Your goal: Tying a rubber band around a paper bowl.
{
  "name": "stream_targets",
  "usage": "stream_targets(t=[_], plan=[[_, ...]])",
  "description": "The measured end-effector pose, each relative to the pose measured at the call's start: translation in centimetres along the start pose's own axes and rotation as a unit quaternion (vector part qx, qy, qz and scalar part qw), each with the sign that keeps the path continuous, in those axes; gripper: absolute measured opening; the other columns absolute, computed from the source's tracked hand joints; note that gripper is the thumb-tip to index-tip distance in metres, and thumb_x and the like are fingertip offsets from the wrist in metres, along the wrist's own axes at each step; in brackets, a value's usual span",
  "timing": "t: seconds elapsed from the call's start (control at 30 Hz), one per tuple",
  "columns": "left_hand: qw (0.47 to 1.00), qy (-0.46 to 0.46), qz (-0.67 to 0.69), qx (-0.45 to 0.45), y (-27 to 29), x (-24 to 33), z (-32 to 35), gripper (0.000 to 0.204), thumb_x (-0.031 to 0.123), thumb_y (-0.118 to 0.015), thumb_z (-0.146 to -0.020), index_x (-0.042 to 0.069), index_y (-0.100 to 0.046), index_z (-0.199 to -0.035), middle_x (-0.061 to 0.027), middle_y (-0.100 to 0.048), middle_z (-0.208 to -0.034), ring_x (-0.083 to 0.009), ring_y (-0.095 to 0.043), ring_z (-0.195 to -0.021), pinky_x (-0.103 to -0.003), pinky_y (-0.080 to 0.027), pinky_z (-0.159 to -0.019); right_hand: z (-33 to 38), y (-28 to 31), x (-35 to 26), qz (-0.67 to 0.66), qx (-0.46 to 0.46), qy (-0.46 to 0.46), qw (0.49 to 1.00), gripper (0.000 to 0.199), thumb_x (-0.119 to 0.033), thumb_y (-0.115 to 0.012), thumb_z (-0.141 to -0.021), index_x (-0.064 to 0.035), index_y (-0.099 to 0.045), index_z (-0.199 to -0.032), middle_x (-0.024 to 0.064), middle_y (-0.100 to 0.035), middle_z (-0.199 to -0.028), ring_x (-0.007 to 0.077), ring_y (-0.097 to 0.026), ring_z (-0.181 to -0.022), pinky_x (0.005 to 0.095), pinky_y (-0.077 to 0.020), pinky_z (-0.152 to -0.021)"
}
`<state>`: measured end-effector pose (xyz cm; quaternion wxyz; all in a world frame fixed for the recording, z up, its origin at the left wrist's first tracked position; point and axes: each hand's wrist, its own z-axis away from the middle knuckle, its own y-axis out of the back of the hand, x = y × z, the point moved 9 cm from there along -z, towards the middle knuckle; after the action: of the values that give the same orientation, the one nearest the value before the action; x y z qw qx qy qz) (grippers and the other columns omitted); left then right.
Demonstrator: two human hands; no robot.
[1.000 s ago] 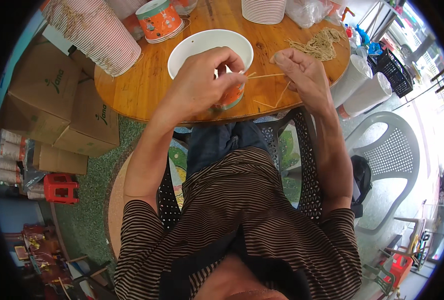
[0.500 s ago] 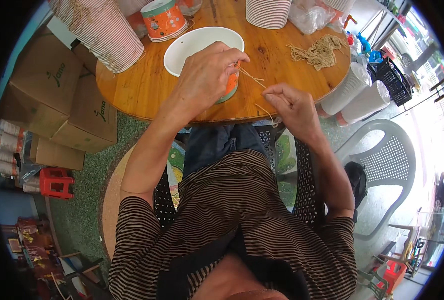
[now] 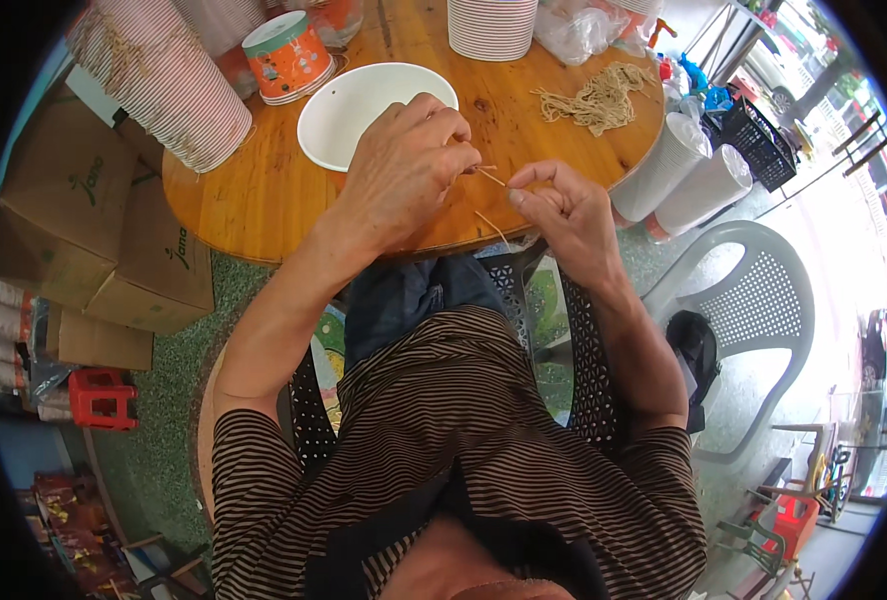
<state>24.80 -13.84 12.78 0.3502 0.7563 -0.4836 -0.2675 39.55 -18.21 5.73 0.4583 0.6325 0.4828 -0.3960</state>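
Note:
A tan string [image 3: 493,178] stretches over the near part of the round table, between my two hands. My left hand [image 3: 404,170] is closed, pinching one end between thumb and fingers beside a white paper bucket [image 3: 339,120]. The hand covers the bucket's near side. My right hand [image 3: 569,215] pinches the other part of the string between thumb and forefinger. Just below, a loose tail of string [image 3: 492,228] hangs down toward the table edge.
On the wooden table [image 3: 264,205] stand stacked paper buckets [image 3: 179,90], an orange-and-green patterned bucket [image 3: 289,60], another stack [image 3: 492,25] and a heap of tan strings [image 3: 599,98]. Cardboard boxes [image 3: 64,200] are at the left; a grey plastic chair [image 3: 759,300] is at the right.
My left hand has dropped lower over the bucket's near side, and the orange patch there is now hidden. The string between the hands looks shorter. The whole view has shifted slightly.

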Motion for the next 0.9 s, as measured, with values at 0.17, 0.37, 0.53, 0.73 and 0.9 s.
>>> stream_targets(t=[0.17, 0.37, 0.53, 0.73, 0.9], plan=[[0.999, -0.027, 0.025, -0.007, 0.0, 1.0, -0.3, 0.009, 0.010, -0.074, -0.079, 0.013, -0.076, -0.086, 0.0007, -0.066, -0.089, -0.0199, -0.060, -0.094, -0.037, -0.046, -0.083, 0.0, 0.7, -0.7, -0.009, 0.010, 0.011, 1.000, 0.013, -0.006, -0.068, -0.099, 0.0011, -0.065, -0.109, -0.0133, -0.037, -0.063, -0.0013, -0.031, -0.056, 0.0216, -0.0230, -0.051], [0.999, -0.035, 0.001, -0.030, 0.1, 1.5, -0.5, 0.012, 0.012, -0.079, -0.080, 0.011, -0.073, -0.091, 0.0005, -0.066, -0.089, -0.0203, -0.061, -0.091, -0.036, -0.046, -0.081, 0.0, 0.8, -0.8, -0.020, 0.006, 0.025, 0.999, 0.014, -0.006, -0.068, -0.099, 0.0023, -0.065, -0.110, -0.0133, -0.038, -0.063, -0.0015, -0.032, -0.057, 0.0210, -0.0237, -0.051], [0.997, -0.041, -0.049, -0.039, 0.1, 1.4, -0.5, 0.013, 0.012, -0.078, -0.080, 0.009, -0.071, -0.091, -0.0013, -0.064, -0.089, -0.0214, -0.061, -0.094, -0.036, -0.045, -0.081, -0.1, 0.8, -0.6, -0.028, 0.011, 0.031, 0.999, 0.014, -0.006, -0.068, -0.099, 0.0030, -0.065, -0.110, -0.0133, -0.039, -0.064, -0.0018, -0.032, -0.057, 0.0207, -0.0246, -0.051], [0.993, -0.067, -0.096, -0.006, 2.1, 1.2, -0.4, 0.011, 0.013, -0.072, -0.079, 0.005, -0.070, -0.085, -0.0066, -0.064, -0.109, -0.0234, -0.060, -0.103, -0.037, -0.048, -0.086, -0.3, 1.2, -0.2, -0.020, 0.032, 0.026, 0.999, 0.014, -0.005, -0.068, -0.098, 0.0034, -0.068, -0.110, -0.0126, -0.039, -0.064, -0.0021, -0.033, -0.059, 0.0206, -0.0264, -0.051], [0.992, -0.034, -0.117, -0.013, 3.9, -1.3, 0.8, 0.010, 0.007, -0.070, -0.084, 0.004, -0.066, -0.092, -0.0087, -0.063, -0.119, -0.0285, -0.064, -0.104, -0.042, -0.056, -0.080, -0.3, 0.8, 1.2, 0.087, -0.013, -0.002, 0.996, 0.018, -0.011, -0.067, -0.099, 0.0015, -0.076, -0.110, -0.0080, -0.053, -0.068, 0.0012, -0.044, -0.062, 0.0221, -0.0369, -0.054]])
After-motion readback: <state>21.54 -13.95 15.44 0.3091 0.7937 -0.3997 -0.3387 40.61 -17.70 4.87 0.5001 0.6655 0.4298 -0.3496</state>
